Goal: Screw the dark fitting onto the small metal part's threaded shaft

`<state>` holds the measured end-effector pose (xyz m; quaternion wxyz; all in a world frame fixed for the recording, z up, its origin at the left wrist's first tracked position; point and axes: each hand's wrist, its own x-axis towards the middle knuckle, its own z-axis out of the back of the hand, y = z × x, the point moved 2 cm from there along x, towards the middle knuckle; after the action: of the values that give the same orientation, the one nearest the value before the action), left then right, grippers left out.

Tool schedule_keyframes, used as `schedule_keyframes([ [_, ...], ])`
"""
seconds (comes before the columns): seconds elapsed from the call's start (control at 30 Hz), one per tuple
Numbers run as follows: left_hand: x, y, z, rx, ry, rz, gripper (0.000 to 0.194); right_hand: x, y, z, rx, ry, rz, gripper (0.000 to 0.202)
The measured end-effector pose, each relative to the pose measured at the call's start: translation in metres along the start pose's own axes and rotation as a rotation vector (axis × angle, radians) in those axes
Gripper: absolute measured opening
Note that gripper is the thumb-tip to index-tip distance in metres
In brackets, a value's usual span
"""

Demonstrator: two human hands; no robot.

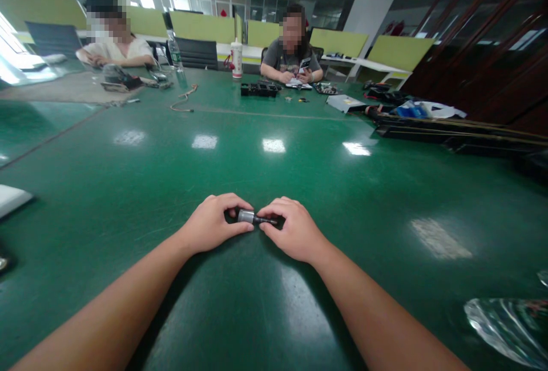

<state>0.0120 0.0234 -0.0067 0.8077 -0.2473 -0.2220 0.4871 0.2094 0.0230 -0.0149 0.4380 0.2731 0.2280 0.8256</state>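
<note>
A small metal cylinder with a thin dark shaft, looking like a little motor [246, 216], lies sideways between my two hands, low over the green table [240, 171]. My left hand [209, 222] is closed around its silver body, thumb in front and fingers behind. On the other side, my right hand [295, 227] pinches at the thin, ridged shaft [266, 220] with thumb and forefinger. The tips of both hands nearly meet at the middle of the part. My palms hide the far ends of it.
Across the table sit two people, one holding a phone [304, 65]. A black plastic part [259, 90], a white cup [236, 60], a bottle [174, 51] and a cord [184, 100] stand or lie there. Long black bars [454, 131] lie right; clear plastic [505, 325] is near right.
</note>
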Motion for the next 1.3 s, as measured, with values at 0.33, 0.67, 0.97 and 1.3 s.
schedule_keyframes([
  [0.33,-0.0001,-0.0002,-0.0001,-0.001,-0.003,0.005,0.026,-0.0007,0.0009,0.0013,0.007,-0.007,-0.007,0.015],
  [0.67,0.0005,-0.0007,0.0006,-0.005,-0.005,-0.005,0.024,0.0007,-0.0002,-0.0001,0.009,-0.027,-0.023,0.008],
  [0.97,0.0000,0.0002,-0.0004,-0.006,-0.014,-0.013,0.025,0.0001,0.0021,0.0009,-0.002,-0.050,-0.025,0.010],
  [1.3,0.0000,-0.0003,-0.0001,0.000,-0.013,0.004,0.025,-0.0006,0.0011,0.0005,0.002,-0.064,-0.016,0.010],
])
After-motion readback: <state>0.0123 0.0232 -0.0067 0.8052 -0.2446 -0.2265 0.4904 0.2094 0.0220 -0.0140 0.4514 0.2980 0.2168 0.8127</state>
